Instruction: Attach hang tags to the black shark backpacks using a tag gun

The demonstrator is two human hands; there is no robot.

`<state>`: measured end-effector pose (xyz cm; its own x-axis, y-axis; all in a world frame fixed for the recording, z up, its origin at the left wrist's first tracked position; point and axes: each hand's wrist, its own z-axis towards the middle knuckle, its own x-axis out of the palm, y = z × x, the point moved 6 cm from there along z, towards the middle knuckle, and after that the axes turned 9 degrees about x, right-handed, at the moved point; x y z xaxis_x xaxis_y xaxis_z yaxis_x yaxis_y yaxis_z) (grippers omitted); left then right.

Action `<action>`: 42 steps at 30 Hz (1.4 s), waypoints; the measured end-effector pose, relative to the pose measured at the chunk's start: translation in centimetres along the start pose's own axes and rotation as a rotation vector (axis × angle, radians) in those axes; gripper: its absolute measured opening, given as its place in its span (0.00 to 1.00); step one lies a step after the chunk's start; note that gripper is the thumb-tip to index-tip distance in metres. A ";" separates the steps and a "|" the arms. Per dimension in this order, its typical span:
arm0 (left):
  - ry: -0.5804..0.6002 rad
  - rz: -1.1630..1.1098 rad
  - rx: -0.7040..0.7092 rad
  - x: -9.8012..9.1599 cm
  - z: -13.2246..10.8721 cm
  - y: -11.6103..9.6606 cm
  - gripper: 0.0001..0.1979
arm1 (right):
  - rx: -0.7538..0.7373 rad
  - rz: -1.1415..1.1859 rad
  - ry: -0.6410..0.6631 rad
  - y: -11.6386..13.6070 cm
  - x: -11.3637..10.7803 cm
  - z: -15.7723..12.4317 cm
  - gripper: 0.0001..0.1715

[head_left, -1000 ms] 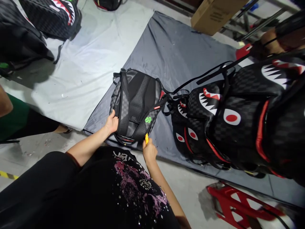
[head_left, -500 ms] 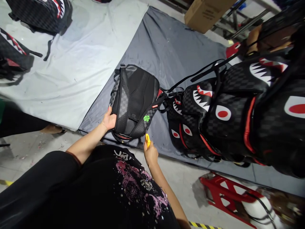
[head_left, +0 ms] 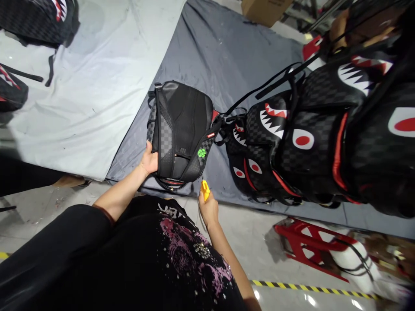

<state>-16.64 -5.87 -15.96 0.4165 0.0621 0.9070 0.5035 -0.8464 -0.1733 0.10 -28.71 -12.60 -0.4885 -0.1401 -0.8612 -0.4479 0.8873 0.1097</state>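
A black checkered backpack lies with its padded back and shoulder straps facing up on the grey cloth. A green emblem marks one strap. My left hand grips its left lower side, thumb up along the edge and the other fingers partly hidden by the bag. In my right hand are yellow-handled thread snips, my fingers closed round them. Their thin tip points up at the bag's lower right edge; whether it touches the bag I cannot tell.
A row of shark-face backpacks stands close on the right, with straps trailing towards the middle. More backpacks lie on the pale cloth at left. A red stool is on the floor, and a cardboard box at the back.
The view has shifted slightly. The snips have drawn back a little from the backpack's edge, showing more of their tip. My left hand keeps its hold on the bag.
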 end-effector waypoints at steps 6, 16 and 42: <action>-0.019 0.027 0.001 0.2 0.5 -0.1 0.50 | 0.027 0.027 0.022 -2.6 -0.2 -2.8 0.20; 0.018 0.029 -0.040 0.4 0.7 0.0 0.47 | -0.114 -0.166 0.231 0.3 2.6 -8.5 0.18; 0.362 1.791 0.685 4.8 -3.8 5.2 0.36 | -0.043 0.045 0.104 -1.1 -0.6 -9.3 0.18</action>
<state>-14.88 -12.00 -11.09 0.5941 -0.6667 -0.4500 -0.0573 0.5229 -0.8505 -6.07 -33.65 -7.63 -0.5828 -0.1468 -0.7993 -0.4540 0.8746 0.1704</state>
